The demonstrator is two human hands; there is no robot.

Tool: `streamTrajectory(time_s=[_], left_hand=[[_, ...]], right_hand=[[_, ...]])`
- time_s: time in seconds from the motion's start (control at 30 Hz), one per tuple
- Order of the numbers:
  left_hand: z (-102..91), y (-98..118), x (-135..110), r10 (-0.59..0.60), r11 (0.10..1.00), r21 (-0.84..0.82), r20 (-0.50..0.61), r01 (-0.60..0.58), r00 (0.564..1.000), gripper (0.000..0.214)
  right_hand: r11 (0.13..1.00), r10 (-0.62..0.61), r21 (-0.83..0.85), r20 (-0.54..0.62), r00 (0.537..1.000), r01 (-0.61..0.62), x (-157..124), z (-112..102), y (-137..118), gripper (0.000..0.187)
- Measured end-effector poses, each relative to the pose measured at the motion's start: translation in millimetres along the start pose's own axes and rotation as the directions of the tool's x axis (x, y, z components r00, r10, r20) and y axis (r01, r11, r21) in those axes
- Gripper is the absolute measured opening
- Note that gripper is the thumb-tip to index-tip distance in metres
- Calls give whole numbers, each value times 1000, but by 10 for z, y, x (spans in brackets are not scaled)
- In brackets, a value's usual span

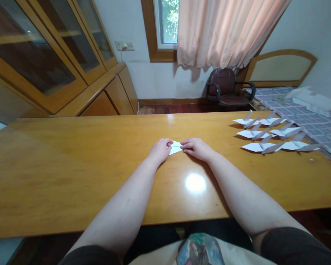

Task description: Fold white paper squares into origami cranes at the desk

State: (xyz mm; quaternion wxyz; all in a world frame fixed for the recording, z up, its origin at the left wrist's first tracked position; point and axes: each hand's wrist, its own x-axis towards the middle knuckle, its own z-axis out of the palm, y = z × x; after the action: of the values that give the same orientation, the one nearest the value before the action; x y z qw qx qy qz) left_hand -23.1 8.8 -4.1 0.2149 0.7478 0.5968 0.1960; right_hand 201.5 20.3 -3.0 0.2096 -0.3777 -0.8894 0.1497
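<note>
A small folded piece of white paper (175, 148) lies on the wooden table, with a crease line running along its middle. My left hand (161, 150) is closed on its left end, the fingers curled over the edge. From the other side my right hand (196, 148) rests with its fingers together, the fingertips pressing on the paper's narrower right end. The fingers of both hands cover the paper's two ends. Several folded white paper cranes (257, 147) stand in rows at the table's right side.
The wooden table (71, 176) stretches wide to both sides. Beyond it are a dark red armchair (223, 86), a pink curtain (217, 33) and a bed (278, 95) at the right. A glass-door cabinet (79, 81) stands at the left. Light glares off the tabletop near my right forearm.
</note>
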Motion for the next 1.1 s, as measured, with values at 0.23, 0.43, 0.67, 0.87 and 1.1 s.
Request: streamTrajectory(time_s=[0.23,0.43,0.67,0.87,1.1], left_hand=[[-79,116,-49,108,994,32,-98,-105,989,18],[-91,159,-102,63,990,129,-35,-58,997,36],[0,75,-56,86,978,191,-6,-84,996,39],[-4,91,-48,87,983,160,27,-90,996,32],[-5,97,-65,-63,973,221,-43,71,997,52]], right_hand=[[1000,28,11,39,999,-29,1,3,74,20],[963,232,-140,-12,973,-232,-13,-114,-14,21],[984,180,-16,82,980,-180,-22,-97,-110,19],[994,113,4,76,991,-113,4,-67,-79,15],[1000,15,2,38,999,-15,13,-32,-77,27]])
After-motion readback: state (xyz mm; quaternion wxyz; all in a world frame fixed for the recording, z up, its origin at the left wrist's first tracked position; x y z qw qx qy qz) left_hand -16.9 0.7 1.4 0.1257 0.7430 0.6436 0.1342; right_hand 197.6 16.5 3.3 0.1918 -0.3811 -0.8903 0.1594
